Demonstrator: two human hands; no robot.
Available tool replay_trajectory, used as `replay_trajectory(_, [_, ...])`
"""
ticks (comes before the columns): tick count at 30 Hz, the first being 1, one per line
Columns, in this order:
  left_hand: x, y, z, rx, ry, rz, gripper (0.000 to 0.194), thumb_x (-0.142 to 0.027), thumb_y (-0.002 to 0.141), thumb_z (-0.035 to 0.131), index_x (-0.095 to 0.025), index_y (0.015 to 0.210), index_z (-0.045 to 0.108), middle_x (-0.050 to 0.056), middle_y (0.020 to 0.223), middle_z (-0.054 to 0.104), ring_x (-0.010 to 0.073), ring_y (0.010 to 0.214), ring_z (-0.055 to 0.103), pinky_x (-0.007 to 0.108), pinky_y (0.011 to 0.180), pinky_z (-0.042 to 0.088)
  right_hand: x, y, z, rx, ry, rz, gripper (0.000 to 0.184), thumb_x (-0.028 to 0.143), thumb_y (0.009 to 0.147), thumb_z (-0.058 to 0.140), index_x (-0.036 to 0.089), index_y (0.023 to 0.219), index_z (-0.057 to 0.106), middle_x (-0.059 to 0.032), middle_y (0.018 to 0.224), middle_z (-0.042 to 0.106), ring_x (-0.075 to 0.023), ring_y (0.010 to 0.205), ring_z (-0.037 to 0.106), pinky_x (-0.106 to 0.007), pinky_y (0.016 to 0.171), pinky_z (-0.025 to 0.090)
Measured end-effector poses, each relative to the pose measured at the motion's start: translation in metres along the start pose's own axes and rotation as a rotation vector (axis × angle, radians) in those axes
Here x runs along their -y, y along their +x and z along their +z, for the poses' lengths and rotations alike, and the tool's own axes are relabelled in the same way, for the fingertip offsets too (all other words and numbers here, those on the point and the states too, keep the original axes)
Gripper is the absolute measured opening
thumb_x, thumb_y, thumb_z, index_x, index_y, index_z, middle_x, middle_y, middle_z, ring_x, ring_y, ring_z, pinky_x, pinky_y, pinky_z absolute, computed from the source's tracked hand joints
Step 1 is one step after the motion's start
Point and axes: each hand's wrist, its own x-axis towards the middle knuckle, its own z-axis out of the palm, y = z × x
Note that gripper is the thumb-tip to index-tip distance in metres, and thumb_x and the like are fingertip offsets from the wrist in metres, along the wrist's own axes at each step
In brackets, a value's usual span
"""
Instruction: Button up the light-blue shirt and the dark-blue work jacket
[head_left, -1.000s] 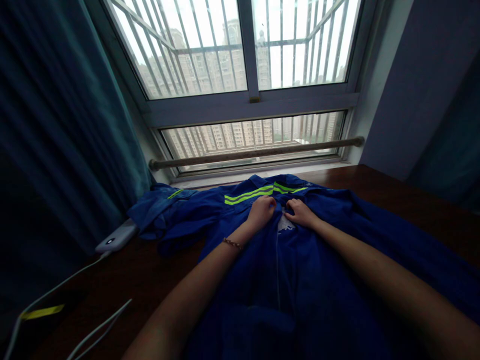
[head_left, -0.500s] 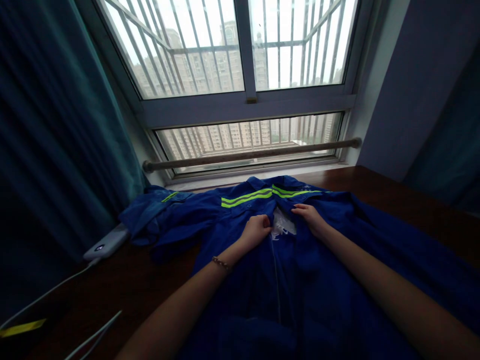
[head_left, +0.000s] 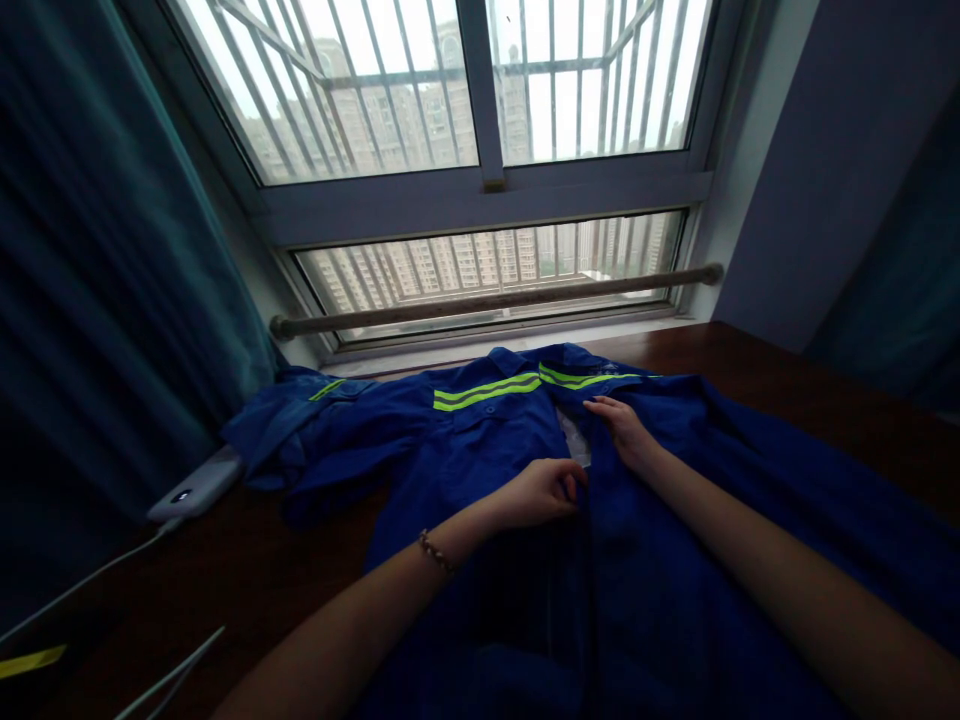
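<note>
A blue work jacket [head_left: 480, 450] with yellow-green reflective strips lies spread out, front up. My left hand [head_left: 540, 492] is closed, fingers curled in a pinch on the jacket's front edge near the middle. On the other front panel lies my right hand [head_left: 622, 430], fingers stretched out and touching the cloth beside the opening. Between the two panels a crinkled whitish patch [head_left: 574, 438] shows through the narrow gap. Lower down, the front edges run in dark folds, and how they meet is hard to see.
The jacket lies on a dark wooden surface [head_left: 675, 348] below a barred window. A white power bank [head_left: 196, 487] with a cable sits by the left sleeve. A rail [head_left: 495, 303] crosses the window's lower pane. A teal curtain [head_left: 112, 270] hangs at left.
My left hand has moved right and down, bringing its front edge toward the other panel. The whitish gap has narrowed. My right hand stays nearly in place; the view has shifted slightly.
</note>
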Motion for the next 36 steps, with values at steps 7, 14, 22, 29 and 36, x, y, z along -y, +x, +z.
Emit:
replay_trajectory(7, [-0.022,-0.020,-0.053,-0.143,-0.533,0.140,0.033,-0.020,0.058,0.064,-0.015,0.090,0.058,0.003,0.081,0.054,0.0094,0.066,0.049,0.019,0.057,0.037,-0.005,0.003,-0.003,-0.002,0.032,-0.024,0.032,0.021,0.047,0.074,0.017,0.075,0.059,0.0026,0.064,0.063,-0.0117,0.055,0.055,-0.024,0.056,0.040])
replay_trajectory(14, [0.021,-0.034,-0.118,0.094,-0.077,-0.306,0.026,-0.029,0.057,0.065,-0.013,0.077,0.060,0.002,0.067,0.057,0.0095,0.053,0.048,0.021,0.051,0.039,-0.011,0.004,-0.005,0.024,-0.033,-0.039,0.032,0.023,0.048,0.075,0.017,0.076,0.060,0.0022,0.064,0.062,-0.0117,0.056,0.055,-0.024,0.056,0.041])
replay_trajectory(22, [-0.001,-0.010,-0.053,-0.536,1.086,-0.283,0.030,-0.038,0.082,0.037,-0.015,0.084,0.057,0.010,0.086,0.058,0.0205,0.079,0.056,0.030,0.068,0.043,-0.013,0.004,-0.004,0.032,-0.086,-0.054,0.033,0.025,0.045,0.075,0.017,0.073,0.059,0.0028,0.062,0.061,-0.0118,0.054,0.054,-0.025,0.056,0.039])
replay_trajectory(29, [0.004,-0.008,-0.039,-0.521,1.112,-0.435,0.039,-0.040,0.085,0.031,-0.010,0.094,0.054,0.017,0.090,0.058,0.0269,0.084,0.058,0.035,0.067,0.045,-0.015,0.008,-0.006,0.032,-0.103,-0.056,0.035,0.027,0.046,0.075,0.017,0.075,0.059,0.0015,0.063,0.062,-0.0130,0.055,0.055,-0.025,0.055,0.040])
replay_trajectory(36, [0.001,-0.023,-0.068,-0.291,1.007,-0.425,0.016,-0.026,0.070,0.052,-0.015,0.078,0.060,0.013,0.086,0.062,0.0262,0.080,0.059,0.032,0.068,0.043,-0.016,0.008,-0.007,0.051,-0.105,-0.055,0.035,0.028,0.048,0.075,0.018,0.077,0.059,0.0010,0.067,0.062,-0.0139,0.057,0.056,-0.026,0.057,0.042])
